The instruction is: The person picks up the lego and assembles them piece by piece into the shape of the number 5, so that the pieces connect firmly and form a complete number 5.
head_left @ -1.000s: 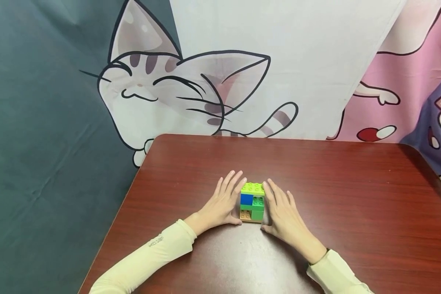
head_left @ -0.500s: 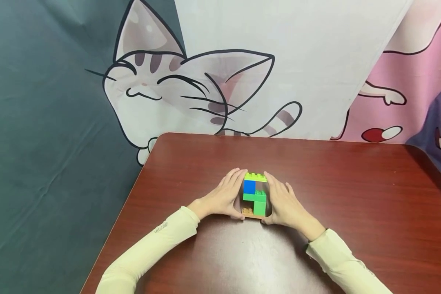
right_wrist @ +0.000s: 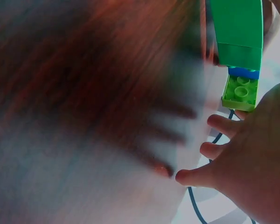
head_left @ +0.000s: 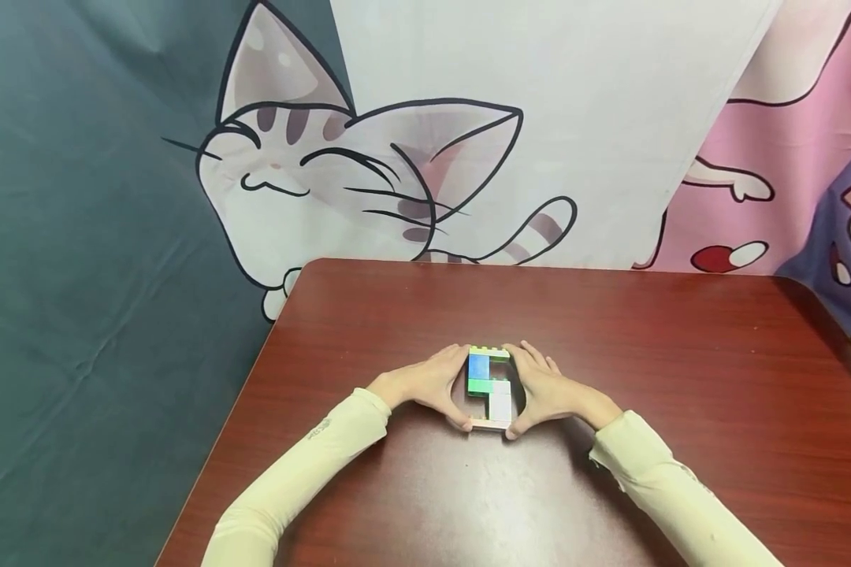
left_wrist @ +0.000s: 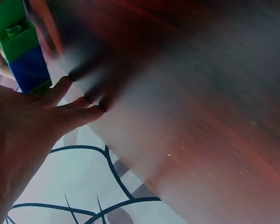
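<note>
A small toy building-block structure (head_left: pixel 478 367) is between my two hands in the head view. It has a lime-green top piece, a blue brick, green bricks and a thin tan base; glare whitens the lower green brick. Its open front faces the head camera. My left hand (head_left: pixel 434 383) grips the left side, thumb at the base corner and index finger at the top corner. On the opposite side, my right hand (head_left: pixel 549 392) grips it the same way. The wrist views show green bricks (right_wrist: pixel 238 28), a blue brick (left_wrist: pixel 30 70) and the other fingers spread beyond the structure.
The brown wooden table (head_left: pixel 383 307) has a glossy top with a bright reflection in front of the hands. Behind its far edge hangs a cloth backdrop (head_left: pixel 610 142) printed with a cartoon cat.
The structure has tipped back: its studded top showed earlier, and now its front faces the camera. Both hands have closed from straighter fingers to a thumb-and-finger grip on its ends.
</note>
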